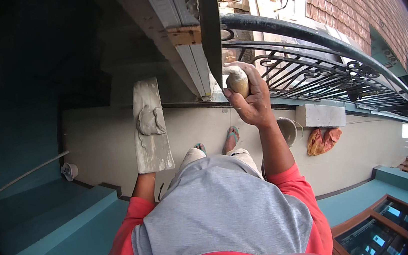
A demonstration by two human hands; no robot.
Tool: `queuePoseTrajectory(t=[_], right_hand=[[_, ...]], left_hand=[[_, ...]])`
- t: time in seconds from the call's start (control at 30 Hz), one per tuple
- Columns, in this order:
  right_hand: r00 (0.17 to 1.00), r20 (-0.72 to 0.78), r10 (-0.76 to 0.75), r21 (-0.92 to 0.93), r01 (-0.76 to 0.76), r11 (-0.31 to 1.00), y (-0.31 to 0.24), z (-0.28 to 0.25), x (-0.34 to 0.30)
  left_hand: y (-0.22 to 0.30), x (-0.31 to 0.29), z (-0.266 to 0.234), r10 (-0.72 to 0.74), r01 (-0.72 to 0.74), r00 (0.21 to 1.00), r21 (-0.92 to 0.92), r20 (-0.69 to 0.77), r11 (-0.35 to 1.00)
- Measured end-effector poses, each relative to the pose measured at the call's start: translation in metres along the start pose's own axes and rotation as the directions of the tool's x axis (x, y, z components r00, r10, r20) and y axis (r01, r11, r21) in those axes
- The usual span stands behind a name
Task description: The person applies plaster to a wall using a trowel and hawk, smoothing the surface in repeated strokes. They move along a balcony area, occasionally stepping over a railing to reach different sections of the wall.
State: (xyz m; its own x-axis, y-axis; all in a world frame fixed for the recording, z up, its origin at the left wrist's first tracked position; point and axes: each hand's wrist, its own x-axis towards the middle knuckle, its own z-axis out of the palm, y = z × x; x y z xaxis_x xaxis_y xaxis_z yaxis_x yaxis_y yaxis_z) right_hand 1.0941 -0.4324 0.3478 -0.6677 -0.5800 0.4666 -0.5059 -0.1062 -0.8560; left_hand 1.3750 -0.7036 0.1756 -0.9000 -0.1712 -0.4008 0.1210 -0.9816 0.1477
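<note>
My right hand [256,99] is closed round the rounded handle of a plastering trowel [210,31], raised in front of me. The trowel's long dark blade stands on edge beside the white door or window frame [191,61]; whether they touch I cannot tell. On the left, a long pale mortar board [154,151] is held up by my left arm [145,184]. That board hides my left hand and its fingers. A lump of wet grey mortar [150,121] lies about the middle of the board, with smears around it.
A black metal railing [317,64] curves away to the right. Below it are a bucket [288,130], a white block [320,115] and an orange bag [323,140] on the pale floor. A small white pail [69,171] and a thin pole [23,177] are at left.
</note>
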Motion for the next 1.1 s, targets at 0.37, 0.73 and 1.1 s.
queuePoseTrajectory(t=[0.37, 0.73, 1.1], right_hand=[[0.878, 0.168, 0.449, -0.039, -0.449, 0.893, 0.043, 0.045, -0.126], [0.663, -0.093, 0.743, -0.264, -0.736, 0.624, 0.094, 0.005, -0.181], [0.654, -0.082, 0.752, -0.242, -0.745, 0.621, 0.153, 0.004, -0.181]], left_hand=[[-0.005, 0.009, -0.01, 0.007, -0.002, 0.998, -0.071, 0.068, 0.998], [0.018, 0.0, -0.063, -0.268, 0.249, 0.941, 0.113, 0.206, 0.962], [-0.028, -0.025, -0.014, 0.179, -0.176, 0.952, 0.035, -0.248, 0.984]])
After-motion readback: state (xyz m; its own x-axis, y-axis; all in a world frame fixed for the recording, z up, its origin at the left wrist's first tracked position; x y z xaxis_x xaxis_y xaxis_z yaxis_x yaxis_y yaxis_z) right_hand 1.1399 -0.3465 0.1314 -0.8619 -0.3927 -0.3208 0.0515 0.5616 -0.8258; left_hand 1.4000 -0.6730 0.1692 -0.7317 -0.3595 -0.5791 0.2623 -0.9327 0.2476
